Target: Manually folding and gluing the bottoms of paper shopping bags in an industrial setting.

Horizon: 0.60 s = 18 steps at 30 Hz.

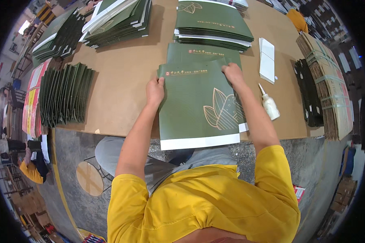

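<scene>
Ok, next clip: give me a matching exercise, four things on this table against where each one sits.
Things:
1. glue bottle
2. fanned green sheets
3. white cards
4. large green sheet

Places:
A. under both hands
B. left part of the table
C. just right of the right forearm
D. beyond the bottle, towards the far edge

Pairs: 1-C, 2-B, 3-D, 4-A

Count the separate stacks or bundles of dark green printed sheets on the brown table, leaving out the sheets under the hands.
4. One fanned bundle at the left edge, one stack at the far left, one stack at the top centre, one stack beyond the hands. Others may lie out of view.
</scene>
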Each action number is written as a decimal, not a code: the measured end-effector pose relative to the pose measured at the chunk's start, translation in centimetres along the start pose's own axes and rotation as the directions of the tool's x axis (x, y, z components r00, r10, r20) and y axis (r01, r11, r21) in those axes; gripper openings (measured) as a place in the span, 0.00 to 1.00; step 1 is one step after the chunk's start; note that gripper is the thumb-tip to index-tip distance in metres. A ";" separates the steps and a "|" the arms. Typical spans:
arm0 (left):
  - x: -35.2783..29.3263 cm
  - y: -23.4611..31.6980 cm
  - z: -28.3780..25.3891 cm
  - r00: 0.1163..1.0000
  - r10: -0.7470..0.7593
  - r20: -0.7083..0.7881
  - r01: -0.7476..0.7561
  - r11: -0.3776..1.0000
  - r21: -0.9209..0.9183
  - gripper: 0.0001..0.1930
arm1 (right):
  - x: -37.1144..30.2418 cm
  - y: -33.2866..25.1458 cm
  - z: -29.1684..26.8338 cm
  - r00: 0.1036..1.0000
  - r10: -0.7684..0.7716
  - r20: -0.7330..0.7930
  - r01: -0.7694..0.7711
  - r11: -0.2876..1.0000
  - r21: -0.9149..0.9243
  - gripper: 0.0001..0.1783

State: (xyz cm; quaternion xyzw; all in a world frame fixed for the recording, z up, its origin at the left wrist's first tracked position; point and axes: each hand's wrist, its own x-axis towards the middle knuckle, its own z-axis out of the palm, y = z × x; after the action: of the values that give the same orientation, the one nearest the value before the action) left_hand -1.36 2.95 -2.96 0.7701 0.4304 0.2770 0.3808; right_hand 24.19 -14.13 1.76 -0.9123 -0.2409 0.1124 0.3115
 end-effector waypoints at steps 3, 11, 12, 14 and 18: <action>-0.1 -0.3 -0.1 1.000 0.018 -0.023 -0.017 0.999 0.037 0.14 | 2.1 -1.4 0.5 1.000 0.010 -0.010 -0.011 1.000 -0.026 0.25; 0.2 -0.4 0.4 0.999 0.015 -0.031 -0.014 1.000 0.006 0.18 | 2.7 -2.0 1.4 1.000 0.016 -0.010 -0.017 0.997 -0.072 0.19; 0.1 0.7 0.3 0.999 0.006 -0.034 -0.005 1.000 0.005 0.18 | 3.5 -0.5 1.7 1.000 0.013 -0.003 -0.013 0.997 -0.077 0.19; -0.2 2.5 -0.4 0.992 0.122 -0.045 -0.115 0.985 0.129 0.19 | 4.7 1.2 4.1 0.967 -0.182 -0.176 0.155 0.976 -0.152 0.20; -0.2 3.6 0.2 0.979 -0.002 0.203 -0.062 0.948 0.312 0.20 | 2.3 -0.5 5.5 0.991 -0.100 -0.089 0.048 0.886 -0.461 0.20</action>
State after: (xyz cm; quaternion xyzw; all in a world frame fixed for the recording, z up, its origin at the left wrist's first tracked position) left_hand 0.32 1.52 -0.13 0.8517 0.4169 0.1312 0.2893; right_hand 24.05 -9.75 -2.30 -0.9549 -0.2777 -0.0101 0.1048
